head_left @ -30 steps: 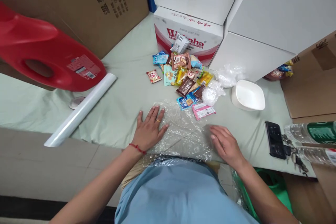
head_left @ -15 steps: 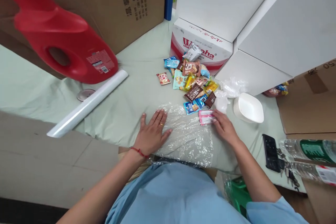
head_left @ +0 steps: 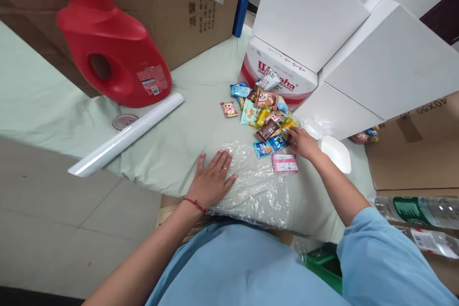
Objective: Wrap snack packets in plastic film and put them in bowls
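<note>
My left hand [head_left: 211, 178] lies flat with fingers spread, pressing on the left edge of a clear plastic sheet [head_left: 256, 191]. At the right side of a heap of wrapped snacks [head_left: 266, 100], my right hand [head_left: 304, 143] has its fingers closed on a small dark brown snack packet [head_left: 289, 140], mostly hidden by the fingers. Just left of those fingertips are blue snack packets [head_left: 269, 146] and a larger brown packet [head_left: 268, 130]. A pink-and-white packet [head_left: 285, 163] rests on the sheet's upper right part, touched by neither hand.
A white bowl [head_left: 335, 154] sits beside my right wrist. Behind the heap stand a red-and-white carton [head_left: 278, 69] and white boxes [head_left: 308, 9]. To the left are a shiny white roll [head_left: 127, 134] and a red jug [head_left: 118, 57]. Plastic bottles [head_left: 416, 210] lie at right.
My right hand has left the pink-and-white packet and moved up to the heap's right side, closing on the small brown packet. My left hand stays flat. The view has shifted somewhat.
</note>
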### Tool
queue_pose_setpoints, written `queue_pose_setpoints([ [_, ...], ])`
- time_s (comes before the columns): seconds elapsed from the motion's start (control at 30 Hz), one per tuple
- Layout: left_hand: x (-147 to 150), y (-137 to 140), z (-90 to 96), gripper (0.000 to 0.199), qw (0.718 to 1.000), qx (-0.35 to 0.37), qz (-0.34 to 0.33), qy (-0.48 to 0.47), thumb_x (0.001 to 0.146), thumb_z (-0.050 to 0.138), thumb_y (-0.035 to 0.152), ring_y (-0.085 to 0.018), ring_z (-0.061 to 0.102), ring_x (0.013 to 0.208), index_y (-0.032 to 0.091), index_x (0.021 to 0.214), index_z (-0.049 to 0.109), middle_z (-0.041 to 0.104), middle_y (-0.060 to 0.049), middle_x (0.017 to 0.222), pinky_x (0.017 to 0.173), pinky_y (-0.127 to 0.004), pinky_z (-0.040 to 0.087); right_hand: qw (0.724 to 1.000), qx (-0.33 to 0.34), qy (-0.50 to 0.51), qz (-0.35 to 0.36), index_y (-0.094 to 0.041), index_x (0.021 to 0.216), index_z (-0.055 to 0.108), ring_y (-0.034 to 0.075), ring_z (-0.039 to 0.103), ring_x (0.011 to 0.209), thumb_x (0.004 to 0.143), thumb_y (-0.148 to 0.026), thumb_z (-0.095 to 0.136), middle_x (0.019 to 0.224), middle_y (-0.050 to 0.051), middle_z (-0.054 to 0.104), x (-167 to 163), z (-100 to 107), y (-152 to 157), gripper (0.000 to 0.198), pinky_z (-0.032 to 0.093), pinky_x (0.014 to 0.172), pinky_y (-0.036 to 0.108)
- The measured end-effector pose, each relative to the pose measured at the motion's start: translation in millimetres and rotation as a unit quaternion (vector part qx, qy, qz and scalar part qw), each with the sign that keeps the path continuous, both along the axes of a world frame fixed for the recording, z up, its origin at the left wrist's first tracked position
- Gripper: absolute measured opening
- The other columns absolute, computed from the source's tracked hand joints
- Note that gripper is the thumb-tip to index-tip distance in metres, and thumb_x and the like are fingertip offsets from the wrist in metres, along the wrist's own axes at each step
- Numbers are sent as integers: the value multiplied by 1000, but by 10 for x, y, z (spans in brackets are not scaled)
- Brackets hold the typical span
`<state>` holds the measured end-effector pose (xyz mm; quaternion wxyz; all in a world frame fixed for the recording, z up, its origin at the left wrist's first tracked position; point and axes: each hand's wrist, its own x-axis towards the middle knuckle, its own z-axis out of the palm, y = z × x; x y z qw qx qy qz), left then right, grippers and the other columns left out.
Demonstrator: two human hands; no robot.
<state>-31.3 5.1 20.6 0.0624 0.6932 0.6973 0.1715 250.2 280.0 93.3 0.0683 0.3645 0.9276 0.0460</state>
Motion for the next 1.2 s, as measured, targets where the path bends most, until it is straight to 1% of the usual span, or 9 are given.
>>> queue_pose_setpoints([
  [0.13, -2, -4, -8, 61, 1000, 4, 2, -8, 103, 41, 45, -32, 34, 155, 22, 160, 37, 37, -13, 166, 127, -66, 5, 993, -9, 110, -28, -11, 140, 52, 34, 57, 117, 91, -32, 59, 134, 19, 63, 41, 175, 132, 53, 44, 101, 48],
  [0.23, -2, -5, -13, 62, 1000, 3, 1, -10, 103, 42, 45, -32, 34, 155, 22, 160, 37, 36, -14, 166, 127, -66, 5, 994, 9, 107, -22, -11, 143, 51, 35, 56, 112, 93, -35, 56, 129, 18, 65, -140, 335, 121, 56, 41, 101, 49],
  [0.37, 0, -2, -16, 61, 1000, 5, 1, -8, 104, 40, 45, -30, 33, 155, 21, 159, 38, 35, -14, 166, 127, -65, 3, 996, 6, 28, 84, -14, 149, 49, 36, 50, 116, 89, -28, 62, 131, 16, 64, -599, 395, -6, 63, 40, 102, 48],
  [0.5, 5, -4, -8, 60, 1000, 5, 7, -7, 104, 40, 46, -30, 34, 154, 20, 158, 39, 37, -13, 166, 127, -65, 5, 985, -29, -24, 167, -18, 150, 51, 36, 45, 127, 90, -25, 64, 145, 14, 57, -919, 265, -68, 61, 39, 106, 47],
  [0.7, 3, -13, -24, 60, 1000, 9, 8, -7, 104, 38, 47, -28, 33, 155, 20, 158, 40, 36, -13, 166, 128, -63, 3, 992, -40, 13, 116, -15, 138, 59, 34, 50, 122, 84, -27, 74, 139, 15, 60, -806, 151, 36, 57, 43, 104, 45],
  [0.83, -2, -4, -24, 60, 1000, 8, 8, -8, 104, 38, 46, -29, 34, 154, 21, 158, 40, 37, -13, 166, 127, -63, 2, 987, -86, 10, 135, -16, 144, 53, 33, 50, 129, 80, -29, 79, 148, 16, 53, -752, 134, 64, 70, 41, 109, 46],
  [0.93, 1, 0, -12, 60, 1000, 8, 8, -8, 104, 38, 46, -29, 35, 154, 21, 158, 40, 38, -13, 165, 127, -63, 3, 988, -81, -17, 128, -17, 141, 57, 34, 53, 126, 82, -29, 77, 140, 16, 58, -826, 144, 49, 64, 43, 104, 44],
  [1.13, 11, -4, -26, 61, 1000, 11, 16, -15, 105, 37, 49, -29, 33, 155, 22, 160, 37, 37, -12, 166, 128, -62, 1, 999, -6, 40, 19, -13, 118, 63, 34, 59, 106, 87, -44, 72, 114, 18, 65, -806, 420, -199, 45, 47, 89, 42],
  [1.2, 12, 0, -32, 61, 1000, 12, 16, -19, 106, 34, 49, -28, 32, 155, 21, 160, 36, 36, -11, 166, 128, -62, 0, 995, -31, 98, 4, -16, 111, 61, 31, 59, 100, 88, -48, 69, 109, 15, 64, -735, 532, -436, 41, 48, 85, 40],
])
